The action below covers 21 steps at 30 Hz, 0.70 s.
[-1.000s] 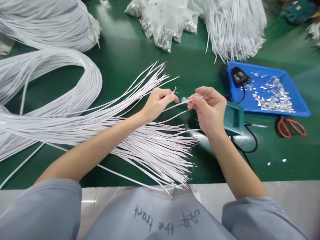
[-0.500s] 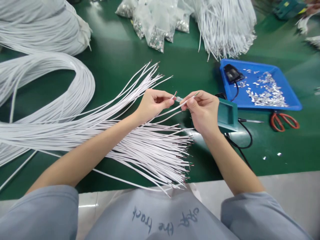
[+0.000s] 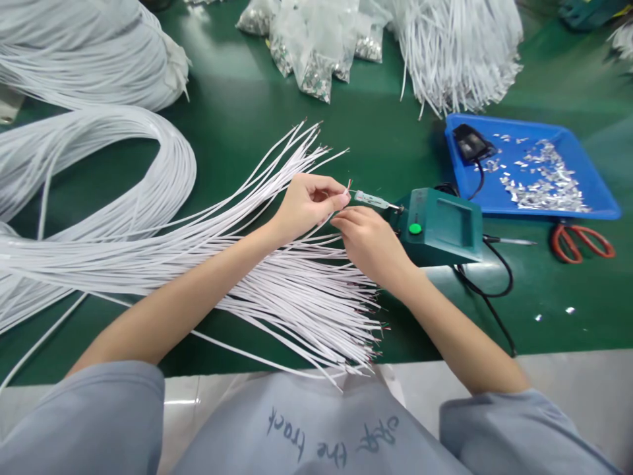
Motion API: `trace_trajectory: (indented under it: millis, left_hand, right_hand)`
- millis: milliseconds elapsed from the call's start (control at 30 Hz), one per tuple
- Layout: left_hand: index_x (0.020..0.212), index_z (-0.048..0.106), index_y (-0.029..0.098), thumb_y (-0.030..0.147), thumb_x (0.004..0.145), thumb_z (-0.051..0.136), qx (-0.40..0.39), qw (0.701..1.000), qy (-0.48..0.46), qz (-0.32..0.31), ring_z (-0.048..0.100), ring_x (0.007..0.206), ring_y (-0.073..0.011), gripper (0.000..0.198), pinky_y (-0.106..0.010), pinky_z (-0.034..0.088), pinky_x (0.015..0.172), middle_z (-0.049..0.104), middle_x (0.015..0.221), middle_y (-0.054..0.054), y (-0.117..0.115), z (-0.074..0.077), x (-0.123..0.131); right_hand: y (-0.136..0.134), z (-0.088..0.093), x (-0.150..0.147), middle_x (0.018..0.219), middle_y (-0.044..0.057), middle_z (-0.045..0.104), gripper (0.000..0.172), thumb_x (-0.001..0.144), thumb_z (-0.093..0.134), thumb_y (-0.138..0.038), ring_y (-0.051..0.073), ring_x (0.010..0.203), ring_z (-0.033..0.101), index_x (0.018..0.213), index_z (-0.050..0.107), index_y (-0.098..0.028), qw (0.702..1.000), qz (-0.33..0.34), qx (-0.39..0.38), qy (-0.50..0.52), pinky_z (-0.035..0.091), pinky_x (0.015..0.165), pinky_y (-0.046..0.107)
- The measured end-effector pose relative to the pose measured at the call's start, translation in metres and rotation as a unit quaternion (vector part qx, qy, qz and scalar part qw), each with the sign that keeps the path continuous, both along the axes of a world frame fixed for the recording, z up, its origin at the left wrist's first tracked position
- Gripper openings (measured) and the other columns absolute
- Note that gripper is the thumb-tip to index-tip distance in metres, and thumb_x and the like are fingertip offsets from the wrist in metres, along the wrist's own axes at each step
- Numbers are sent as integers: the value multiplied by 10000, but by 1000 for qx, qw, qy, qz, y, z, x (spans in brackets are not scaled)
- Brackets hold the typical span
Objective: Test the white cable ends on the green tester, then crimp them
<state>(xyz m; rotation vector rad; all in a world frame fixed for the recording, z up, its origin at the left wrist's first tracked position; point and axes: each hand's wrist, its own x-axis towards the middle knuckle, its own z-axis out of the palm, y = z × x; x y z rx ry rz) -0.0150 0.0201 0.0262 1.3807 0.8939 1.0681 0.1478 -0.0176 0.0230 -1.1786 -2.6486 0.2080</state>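
Note:
My left hand (image 3: 314,204) is closed in a pinch on a white cable, whose tip with thin coloured wires (image 3: 349,185) shows above the fingertips. Close beside it, my right hand (image 3: 373,244) has its fingers bent and drawn together, back of the hand upward. A white cable reaches its fingertips, but what lies under them is hidden. Just above the right hand, a clear-handled tool like a tester screwdriver (image 3: 373,200) has its metal shaft against a green device (image 3: 435,224) with a round green button. Loose cable ends (image 3: 306,297) fan out below both hands.
Coiled white cables (image 3: 173,152) lie at the left. Clear bags of small metal parts (image 3: 314,66) and a cable bundle (image 3: 459,59) are at the back. A blue tray (image 3: 534,125) holds shiny pieces; orange-handled scissors (image 3: 573,244) and a black cord (image 3: 499,290) lie nearby.
My right hand has moved left and down and turned palm-down, uncovering the clear-handled tool and the green device. My left hand still pinches its cable. The view has shifted slightly.

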Motion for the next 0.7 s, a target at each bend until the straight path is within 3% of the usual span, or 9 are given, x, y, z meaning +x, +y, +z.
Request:
trace_trajectory:
  millis: [133, 333, 433, 533, 600, 700]
  left_hand:
    - [634, 643, 126, 200, 712, 696, 9, 1000, -16, 9, 440, 464, -40, 120, -192, 343, 432, 558, 565, 15, 2, -1, 1]
    - [666, 682, 115, 219, 717, 698, 35, 999, 20, 20, 470, 489, -56, 117, -196, 380, 480, 585, 556, 16, 5, -9, 2]
    - [691, 715, 115, 169, 724, 658, 47, 988, 144, -3, 534, 565, -83, 86, -212, 416, 554, 651, 607, -4, 4, -17, 1]
    - [681, 733, 119, 110, 695, 606, 25, 948, 292, -123, 590, 623, -122, 128, -223, 416, 561, 690, 640, -22, 7, -20, -5]
    - [709, 744, 115, 85, 700, 570, 1, 921, 347, -175, 631, 680, -141, 177, -224, 440, 588, 718, 695, -40, 10, -16, -11]
    - [734, 741, 111, 69, 739, 523, -26, 892, 395, -218, 659, 714, -150, 222, -229, 466, 624, 735, 750, -58, 13, -2, -20]
  right_hand:
    - [-10, -5, -14, 1021, 139, 667, 364, 852, 378, 6, 235, 936, 554, 999, 696, -93, 993, 34, -77, -80, 448, 810, 335]
    - [-22, 15, -21, 802, 42, 623, 296, 803, 421, 3, 126, 659, 511, 744, 668, -148, 968, 71, -219, -104, 337, 608, 275]
    - [-24, 9, -19, 803, 52, 646, 313, 817, 417, -10, 150, 712, 563, 782, 695, -149, 983, 56, -166, -55, 367, 619, 276]
    - [-28, -6, -20, 879, 91, 684, 345, 873, 372, -39, 187, 834, 603, 876, 706, -130, 996, 42, -28, 72, 463, 735, 286]
    - [-30, -16, -24, 953, 116, 697, 349, 886, 357, -41, 203, 888, 604, 953, 693, -108, 991, 28, 37, 123, 495, 816, 311]
    - [-33, -24, -31, 1062, 152, 690, 318, 896, 405, -70, 248, 1002, 591, 1094, 653, -57, 993, 27, 54, 102, 490, 916, 369]
